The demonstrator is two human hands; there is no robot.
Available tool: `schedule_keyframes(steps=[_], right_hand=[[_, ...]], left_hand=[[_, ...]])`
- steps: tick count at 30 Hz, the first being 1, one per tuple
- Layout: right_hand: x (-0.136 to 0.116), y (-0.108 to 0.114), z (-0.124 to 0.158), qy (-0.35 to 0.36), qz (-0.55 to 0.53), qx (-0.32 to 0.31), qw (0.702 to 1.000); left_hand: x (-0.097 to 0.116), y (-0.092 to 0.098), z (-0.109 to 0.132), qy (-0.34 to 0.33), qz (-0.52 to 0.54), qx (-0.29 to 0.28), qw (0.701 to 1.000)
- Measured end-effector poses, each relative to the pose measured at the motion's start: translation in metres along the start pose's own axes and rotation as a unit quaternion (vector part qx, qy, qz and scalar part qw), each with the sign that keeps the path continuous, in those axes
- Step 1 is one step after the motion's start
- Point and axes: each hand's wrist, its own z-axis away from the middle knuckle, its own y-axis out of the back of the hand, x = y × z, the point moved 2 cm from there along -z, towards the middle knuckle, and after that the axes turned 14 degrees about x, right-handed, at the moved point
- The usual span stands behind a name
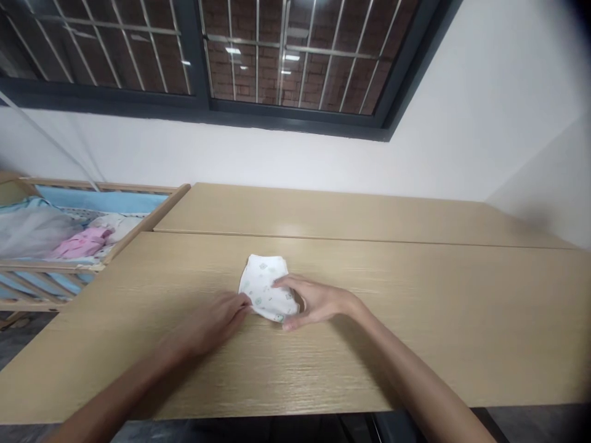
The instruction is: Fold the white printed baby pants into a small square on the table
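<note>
A small folded white cloth (pixel 265 286) with a pale green print lies on the wooden table top, near its middle. What kind of cloth article it is, I cannot tell. My left hand (pixel 226 317) is closed, its fingertips pinching the cloth's lower left edge. Over the right side of the cloth curves my right hand (pixel 318 300), thumb and fingers apart. Its fingertips touch the upper surface and the thumb rests by the lower right corner.
The light wooden table (pixel 415 320) runs wide to both sides, with a second wooden surface (pixel 323 212) behind it against the wall. At left stands a wooden crib (pixel 148 221) holding pink cloth (pixel 83 242) and other bedding. A barred window (pixel 295 111) is above.
</note>
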Motion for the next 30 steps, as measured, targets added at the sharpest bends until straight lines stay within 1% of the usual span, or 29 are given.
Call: schedule_keyframes(steps=[1, 3, 6, 8, 11, 15, 18, 20, 22, 24, 25, 26, 27, 28, 29, 30], right_hand=[[0.000, 0.000, 0.004, -0.003, -0.010, -0.013, 1.000], [0.001, -0.001, 0.004, -0.020, -0.026, -0.005, 0.999], [0.008, -0.003, -0.007, -0.066, -0.026, 0.067, 0.995], [0.015, -0.003, -0.018, -0.099, -0.001, 0.127, 0.987], [0.025, -0.003, -0.033, -0.129, 0.002, 0.201, 0.971], [0.045, -0.010, -0.048, -0.118, -0.033, 0.270, 0.955], [0.063, -0.020, -0.056, -0.109, -0.033, 0.320, 0.941], [0.071, -0.026, -0.057, -0.109, -0.027, 0.341, 0.933], [0.072, -0.030, -0.056, -0.106, -0.008, 0.363, 0.926], [0.064, -0.031, -0.052, -0.076, 0.040, 0.392, 0.916], [0.057, -0.032, -0.050, -0.049, 0.073, 0.403, 0.911], [0.049, -0.033, -0.048, -0.016, 0.108, 0.406, 0.908], [0.041, -0.036, -0.047, 0.020, 0.141, 0.397, 0.907], [0.035, -0.039, -0.046, 0.053, 0.170, 0.375, 0.910], [0.030, -0.044, -0.046, 0.078, 0.192, 0.345, 0.915], [0.027, -0.049, -0.046, 0.096, 0.208, 0.312, 0.922]], left_hand=[[0.000, 0.005, -0.010, 0.030, 0.027, -0.010, 0.999], [0.000, 0.017, -0.030, 0.071, 0.078, -0.011, 0.994], [0.000, 0.030, -0.057, 0.096, 0.144, 0.023, 0.985], [-0.003, 0.031, -0.071, 0.105, 0.169, 0.039, 0.979], [-0.013, 0.019, -0.088, 0.128, 0.144, 0.072, 0.979], [-0.037, -0.003, -0.107, 0.150, 0.081, 0.119, 0.978], [-0.055, -0.017, -0.112, 0.160, 0.030, 0.133, 0.978], [-0.060, -0.022, -0.111, 0.159, -0.005, 0.138, 0.978], [-0.057, -0.026, -0.106, 0.148, -0.037, 0.146, 0.977], [-0.046, -0.030, -0.099, 0.129, -0.060, 0.162, 0.977], [-0.038, -0.032, -0.095, 0.104, -0.069, 0.171, 0.977], [-0.030, -0.036, -0.091, 0.064, -0.076, 0.178, 0.979], [-0.021, -0.040, -0.086, 0.015, -0.078, 0.183, 0.980], [-0.013, -0.046, -0.082, -0.037, -0.078, 0.185, 0.979], [-0.006, -0.052, -0.077, -0.082, -0.075, 0.183, 0.977], [-0.001, -0.058, -0.073, -0.112, -0.072, 0.178, 0.975]])
